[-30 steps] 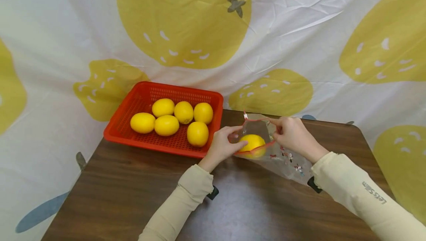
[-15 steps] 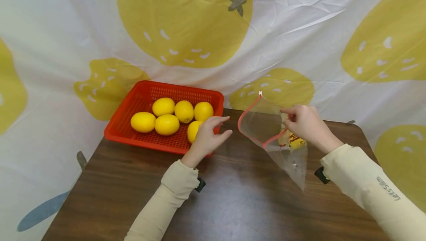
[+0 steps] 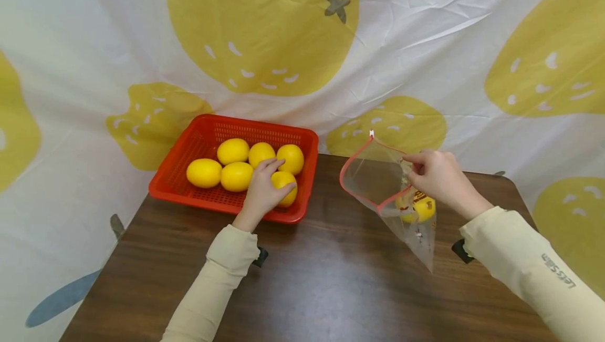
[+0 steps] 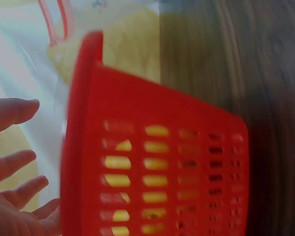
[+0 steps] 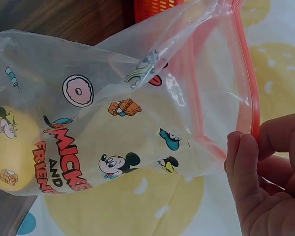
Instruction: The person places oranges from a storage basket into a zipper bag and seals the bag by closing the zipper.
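My left hand (image 3: 261, 189) is over the front right of a red plastic basket (image 3: 194, 199), its spread fingers and thumb around a lemon (image 3: 284, 195). In the left wrist view the fingers are apart above the basket's rim. Several other lemons (image 3: 204, 173) lie in the basket. My right hand (image 3: 439, 180) pinches the edge of a clear zipper bag (image 5: 103, 128) with a red zip strip and cartoon prints. The bag's mouth gapes toward the basket, and one lemon (image 5: 12, 147) sits low inside it.
Both hands work over a dark wooden table (image 3: 326, 273). A white cloth (image 3: 416, 32) with yellow fruit prints hangs behind its back edge. A white slider (image 3: 371, 133) is at the top corner of the bag.
The left hand has left the lemon at the bag's mouth and moved left over the basket. That lemon has dropped into the bag, which the right hand has shifted slightly right.
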`<state>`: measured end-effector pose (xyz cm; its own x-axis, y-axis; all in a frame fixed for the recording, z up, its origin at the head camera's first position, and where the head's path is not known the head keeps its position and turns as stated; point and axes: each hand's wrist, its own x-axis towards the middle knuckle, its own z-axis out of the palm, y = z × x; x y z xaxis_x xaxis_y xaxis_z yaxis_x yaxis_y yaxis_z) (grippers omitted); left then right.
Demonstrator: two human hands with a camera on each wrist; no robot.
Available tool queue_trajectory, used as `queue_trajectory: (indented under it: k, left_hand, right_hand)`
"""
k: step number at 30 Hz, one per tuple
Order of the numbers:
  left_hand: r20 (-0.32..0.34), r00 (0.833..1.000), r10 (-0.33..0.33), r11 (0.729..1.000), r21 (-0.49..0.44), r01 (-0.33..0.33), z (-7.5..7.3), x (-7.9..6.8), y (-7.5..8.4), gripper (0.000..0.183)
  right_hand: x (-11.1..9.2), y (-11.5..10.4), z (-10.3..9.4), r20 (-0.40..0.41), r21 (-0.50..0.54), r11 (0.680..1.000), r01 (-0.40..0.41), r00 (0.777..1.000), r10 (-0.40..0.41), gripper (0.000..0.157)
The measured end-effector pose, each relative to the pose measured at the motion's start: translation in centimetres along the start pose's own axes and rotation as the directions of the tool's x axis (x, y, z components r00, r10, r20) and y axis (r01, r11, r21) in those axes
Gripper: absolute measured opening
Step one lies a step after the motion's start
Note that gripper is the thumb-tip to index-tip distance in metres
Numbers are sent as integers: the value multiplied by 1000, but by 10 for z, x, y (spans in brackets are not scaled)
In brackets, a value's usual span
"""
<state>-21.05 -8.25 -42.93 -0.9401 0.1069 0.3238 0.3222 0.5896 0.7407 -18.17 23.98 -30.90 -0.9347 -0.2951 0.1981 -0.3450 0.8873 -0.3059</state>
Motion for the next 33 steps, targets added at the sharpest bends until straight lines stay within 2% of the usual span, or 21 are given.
queue_trajectory:
  k: [5, 11, 16, 22, 29, 33]
  left_hand:
    - [54, 997, -53, 997, 56, 50, -2, 5, -14, 61]
    - [123, 985, -120, 987, 126, 104, 3, 9, -26, 69]
    - [176, 975, -135, 978, 182, 102, 10, 10, -31, 74]
    - [263, 952, -158, 964, 250, 91, 14, 10, -35, 78]
    - [319, 936, -149, 957, 285, 55, 14, 10, -33, 77]
    - [337, 924, -179, 956, 281, 83, 15, 9, -33, 74]
  right_hand:
    - [0, 1, -1, 13, -2, 1000, -3, 1000, 3, 33]
    - [0, 2, 0, 12, -10, 1000, 7, 1000, -7, 33]
    - [-1, 1, 1, 5, -9, 1000, 12, 1000, -12, 33]
    - [-1, 1, 2, 29, 6, 1000, 8, 1000, -8, 34]
    - [-2, 1, 3, 52, 16, 1000, -8, 999, 7, 35]
    - [-1, 2, 4, 40, 14, 1000, 12, 999, -12, 33]
